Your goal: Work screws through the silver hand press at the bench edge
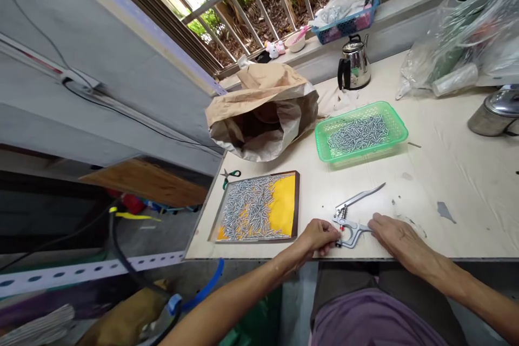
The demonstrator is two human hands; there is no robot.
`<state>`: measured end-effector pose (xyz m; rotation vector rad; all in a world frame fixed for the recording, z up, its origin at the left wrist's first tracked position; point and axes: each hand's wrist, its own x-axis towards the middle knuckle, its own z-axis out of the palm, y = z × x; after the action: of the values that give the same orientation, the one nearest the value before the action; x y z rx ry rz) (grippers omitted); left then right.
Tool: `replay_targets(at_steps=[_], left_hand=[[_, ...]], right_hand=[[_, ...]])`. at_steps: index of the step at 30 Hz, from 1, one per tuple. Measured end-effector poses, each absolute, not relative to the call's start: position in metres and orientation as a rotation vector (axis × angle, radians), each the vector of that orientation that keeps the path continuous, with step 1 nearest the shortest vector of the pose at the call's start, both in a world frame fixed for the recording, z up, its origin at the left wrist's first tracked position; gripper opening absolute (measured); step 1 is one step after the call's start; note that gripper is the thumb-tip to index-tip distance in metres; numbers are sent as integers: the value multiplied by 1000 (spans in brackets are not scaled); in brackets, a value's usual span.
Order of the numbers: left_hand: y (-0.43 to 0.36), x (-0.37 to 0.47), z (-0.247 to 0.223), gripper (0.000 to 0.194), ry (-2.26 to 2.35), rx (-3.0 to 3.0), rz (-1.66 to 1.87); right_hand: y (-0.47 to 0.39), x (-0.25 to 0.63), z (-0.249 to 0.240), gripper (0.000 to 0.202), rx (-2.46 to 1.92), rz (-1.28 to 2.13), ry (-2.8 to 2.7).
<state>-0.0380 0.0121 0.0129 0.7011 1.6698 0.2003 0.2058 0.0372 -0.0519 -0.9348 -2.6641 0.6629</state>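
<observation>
A pair of grey snap-fastener pliers [352,233] lies near the table's front edge, its handles spread, with a spring and a small red tip at the jaw. My left hand [318,237] is closed in a pinch at the jaw end; what sits between the fingertips is too small and hidden to name. My right hand [399,239] is closed around the end of the lower handle. Left of the pliers is a shallow tray [297,205] with a yellow bottom, covered with many small silver metal pieces [247,208]. Behind stands a green basket [324,146] of similar pieces.
An open brown paper bag [259,81] stands behind the tray, with scissors [231,175] by the tray's corner. Farther back are a metal kettle [356,65], a blue basket [344,30] on the ledge and plastic bags [454,43]. A metal pot [494,113] is at right.
</observation>
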Motion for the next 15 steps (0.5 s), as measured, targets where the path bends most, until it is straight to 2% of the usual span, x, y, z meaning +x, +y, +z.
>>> replay_targets(at_steps=[9,13,15], left_hand=[[16,-40,13,24,1582,659,46],[9,-39,10,26,1581,642,43],[6,-38,12,25,1583,638,58]], right_hand=[[43,206,-41,33,-875,585,-2700],[69,199,-27,84,-895,446,-2781],[81,196,-22,100,-870,419,-2859]])
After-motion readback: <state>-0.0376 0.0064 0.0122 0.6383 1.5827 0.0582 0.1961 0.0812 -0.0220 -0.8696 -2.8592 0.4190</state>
